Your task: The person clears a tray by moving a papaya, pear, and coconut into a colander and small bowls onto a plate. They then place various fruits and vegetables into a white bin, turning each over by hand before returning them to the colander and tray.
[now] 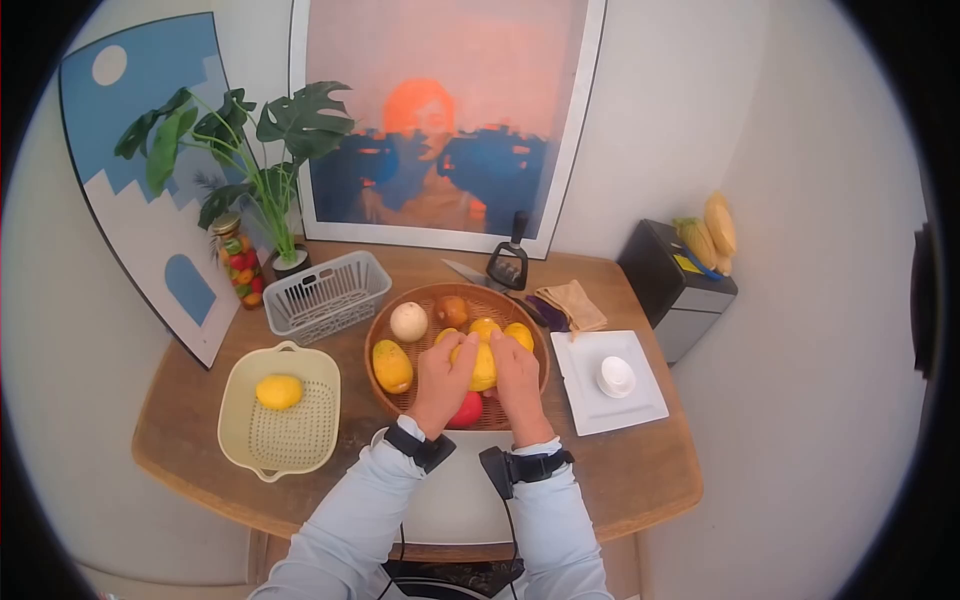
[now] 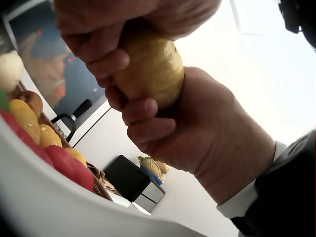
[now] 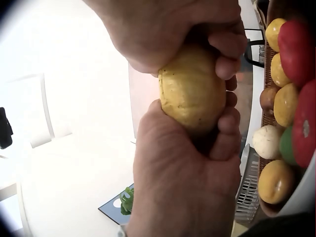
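Note:
Both hands grip a smooth, yellow oval fruit over the wicker basket, thumbs side by side on the near side. My left hand wraps its left end; my right hand wraps the right end. In the left wrist view the fruit shows between the curled fingers, faintly ridged. Small dark specks mark the fruit in the right wrist view. Inside the basket lie a large yellow fruit, a whitish round one, a brown one, smaller yellow ones and red ones.
Left stands a cream colander holding a yellow fruit. Behind it are a grey basket, a jar and a plant. Right, a white plate carries a small bowl. A white board lies in front.

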Motion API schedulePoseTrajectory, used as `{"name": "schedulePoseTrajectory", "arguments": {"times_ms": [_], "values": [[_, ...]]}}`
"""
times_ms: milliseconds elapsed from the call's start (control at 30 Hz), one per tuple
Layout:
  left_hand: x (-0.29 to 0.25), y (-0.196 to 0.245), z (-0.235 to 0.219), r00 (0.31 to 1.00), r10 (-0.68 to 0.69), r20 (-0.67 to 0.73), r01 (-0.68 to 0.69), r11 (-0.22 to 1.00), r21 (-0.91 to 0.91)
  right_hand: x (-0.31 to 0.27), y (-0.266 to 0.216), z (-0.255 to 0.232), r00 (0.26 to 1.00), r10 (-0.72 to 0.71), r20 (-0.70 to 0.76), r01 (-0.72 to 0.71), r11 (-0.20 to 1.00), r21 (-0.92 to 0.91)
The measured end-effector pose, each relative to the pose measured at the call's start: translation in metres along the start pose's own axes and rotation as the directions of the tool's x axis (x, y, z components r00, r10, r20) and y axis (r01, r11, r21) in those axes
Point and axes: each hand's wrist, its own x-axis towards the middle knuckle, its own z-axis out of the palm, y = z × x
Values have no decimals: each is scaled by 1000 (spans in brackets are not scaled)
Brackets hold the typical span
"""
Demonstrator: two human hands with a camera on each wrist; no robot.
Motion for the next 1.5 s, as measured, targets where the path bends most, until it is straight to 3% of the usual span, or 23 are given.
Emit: {"name": "schedulePoseTrajectory", "arguments": {"times_ms": [167,233,267,333,367,467,500,567,633,667,733,767,833,867,933,967,1033,1067,1200,1267,1367,1467,1500], "values": [[5,15,-10,907,-408,101,420,870,-257,-11,-18,5,764,-645,21,556,642,-527],[3,28,-10,898,-428,100,439,863,-251,-6,-3,8,870,-488,-63,420,803,-422],[2,23,-8,964,-258,61,264,955,-137,-3,1,9,911,-402,-94,344,866,-362],[-1,12,-3,993,113,48,-117,987,112,2,-5,4,985,131,-114,-122,989,77],[-2,12,-2,986,159,44,-164,977,137,2,-9,1,921,387,-35,-362,888,284],[-2,14,-1,991,133,32,-135,987,90,3,-8,-4,958,284,-46,-272,946,176],[-1,13,-2,999,8,34,-8,1000,-3,3,-4,-3,992,-50,-115,47,999,-23],[2,21,-5,966,-248,67,257,950,-177,2,3,1,743,-668,-37,594,684,-424],[2,33,-11,859,-492,140,509,799,-320,2,1,5,670,-741,-40,635,601,-486],[0,31,-9,929,-359,88,370,900,-231,2,-1,5,631,-775,-39,651,556,-517],[-5,23,-3,998,-51,27,52,998,-28,1,4,2,968,-224,-116,214,973,-89],[-3,16,-2,998,64,29,-66,996,56,1,4,0,995,97,-38,-91,987,130],[-3,7,-2,957,282,61,-289,931,222,1,-2,-6,987,161,8,-160,980,119],[-3,6,-2,987,155,44,-160,977,143,1,-5,-8,981,192,27,-194,974,113],[-3,8,-1,993,-107,50,108,994,-25,-1,-2,-1,927,-361,-99,334,918,-215],[0,19,-4,949,-295,113,313,929,-198,-2,-1,2,787,-611,-87,538,748,-388],[5,40,-17,749,-582,318,658,597,-458,-10,-13,4,692,-721,-42,615,619,-488],[4,42,-16,763,-576,293,642,620,-452,-12,-18,5,639,-769,-12,647,545,-533],[-1,30,-6,941,-319,112,337,916,-220,-7,-1,7,962,-207,-179,197,978,-72],[-5,21,-2,982,-177,61,182,978,-102,-4,-11,-4,963,269,-25,-242,900,364],[-3,22,-1,950,-297,93,311,918,-247,-3,2,-1,966,-236,-105,223,967,-123],[3,35,-11,834,-490,253,549,693,-468,-11,-10,5,666,-745,-41,640,599,-481],[3,38,-12,828,-491,271,557,664,-498,-12,-9,7,681,-729,-67,631,630,-452]]}}
